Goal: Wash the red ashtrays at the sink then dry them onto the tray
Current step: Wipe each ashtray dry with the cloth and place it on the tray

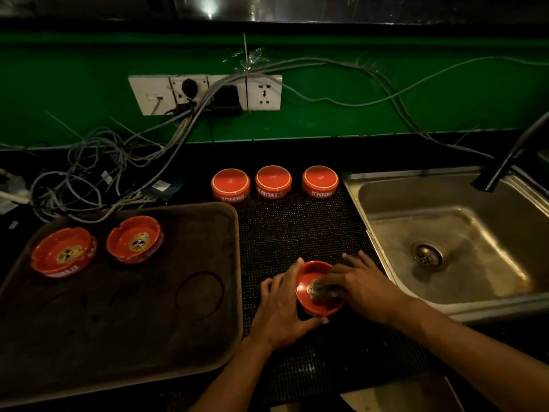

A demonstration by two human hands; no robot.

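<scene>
The dark counter (196,165) is carrying a brown tray (166,337), a black studded mat (297,227) — three upturned red ashtrays (273,182) sitting along its far edge — and tangled grey cables (98,173).

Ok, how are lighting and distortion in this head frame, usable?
Head view: dim overall, the tray floor nearly black; glare on the steel strip at top; wide-angle bending curves the sink rim and wall edge; the held ashtray and both hands stay legible, with slight softness.

Partly hidden, partly cropped
Dark wad (322,288) inside near ashtray (309,306) under right hand (364,288), unidentifiable; faucet (505,162) cut off at right edge.
</scene>
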